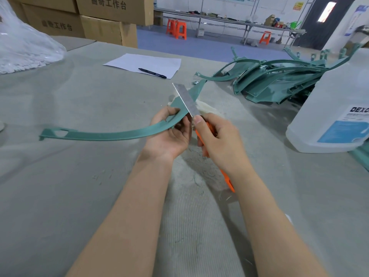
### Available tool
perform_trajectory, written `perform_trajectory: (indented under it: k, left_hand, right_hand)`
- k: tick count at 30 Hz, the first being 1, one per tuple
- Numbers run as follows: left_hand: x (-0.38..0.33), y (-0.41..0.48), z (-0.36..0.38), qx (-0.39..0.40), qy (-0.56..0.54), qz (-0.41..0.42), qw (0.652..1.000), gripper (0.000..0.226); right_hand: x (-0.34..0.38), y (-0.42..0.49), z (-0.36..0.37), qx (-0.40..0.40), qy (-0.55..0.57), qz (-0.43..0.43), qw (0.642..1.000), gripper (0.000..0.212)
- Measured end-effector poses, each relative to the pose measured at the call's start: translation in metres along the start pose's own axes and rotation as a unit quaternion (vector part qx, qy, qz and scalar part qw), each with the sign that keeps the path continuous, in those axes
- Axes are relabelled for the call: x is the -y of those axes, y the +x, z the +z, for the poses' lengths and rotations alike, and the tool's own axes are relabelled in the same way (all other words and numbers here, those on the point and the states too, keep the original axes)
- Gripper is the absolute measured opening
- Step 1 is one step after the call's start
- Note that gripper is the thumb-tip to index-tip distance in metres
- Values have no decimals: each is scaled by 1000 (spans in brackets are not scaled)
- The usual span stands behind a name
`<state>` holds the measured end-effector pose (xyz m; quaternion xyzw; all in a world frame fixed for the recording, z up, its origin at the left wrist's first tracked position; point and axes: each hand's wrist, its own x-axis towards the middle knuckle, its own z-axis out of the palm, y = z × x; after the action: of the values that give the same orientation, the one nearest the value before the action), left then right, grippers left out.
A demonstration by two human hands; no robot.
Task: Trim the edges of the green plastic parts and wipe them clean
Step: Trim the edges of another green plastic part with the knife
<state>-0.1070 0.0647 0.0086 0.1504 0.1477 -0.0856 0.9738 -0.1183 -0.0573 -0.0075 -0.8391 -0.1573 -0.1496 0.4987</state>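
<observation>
Your left hand [169, 132] grips curved green part [103, 134] over table, long end trailing left. Right hand [217, 136] curls round orange knife [184, 99], blade across part's edge. Risk: blade just beside left fingers; slip off flexing plastic could cut you.

A grey table [79, 176] fills the foreground, with cardboard boxes [107, 31] stacked behind its far left. Beyond lies a blue floor [199, 47], where orange stools [176, 29] stand near a long bench [229, 22] along a white wall [259, 9]. A dark door [319, 27] is at right.
</observation>
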Motion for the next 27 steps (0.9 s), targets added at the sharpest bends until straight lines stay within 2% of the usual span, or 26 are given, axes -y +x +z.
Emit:
perform_trajectory:
  k: [3,6,9,12,17,19,23,27]
  left_hand:
    - [1,0,0,13,-14,-2,1000,15]
    - [0,-3,-4,49,-62,-26,996,22]
    - [-2,-6,-7,65,-69,-24,995,15]
    - [-2,-4,-2,51,-52,-12,997,29]
    - [-2,-4,4,41,49,-9,998,18]
    - [-2,-5,4,41,74,-18,996,15]
    - [0,-5,6,43,122,-18,991,11]
    - [0,-5,7,42,139,-13,989,9]
  right_hand:
    - [5,-4,1,29,6,-4,1000,28]
    - [13,-11,9,86,-3,-23,996,27]
    - [16,-13,12,114,-2,-35,993,29]
    - [16,-11,9,77,9,-23,997,25]
    - [6,0,-6,-76,23,25,997,36]
    - [2,3,-14,-112,21,51,992,36]
    - [-7,6,-22,-140,38,73,987,33]
    - [-7,5,-23,-130,45,76,988,33]
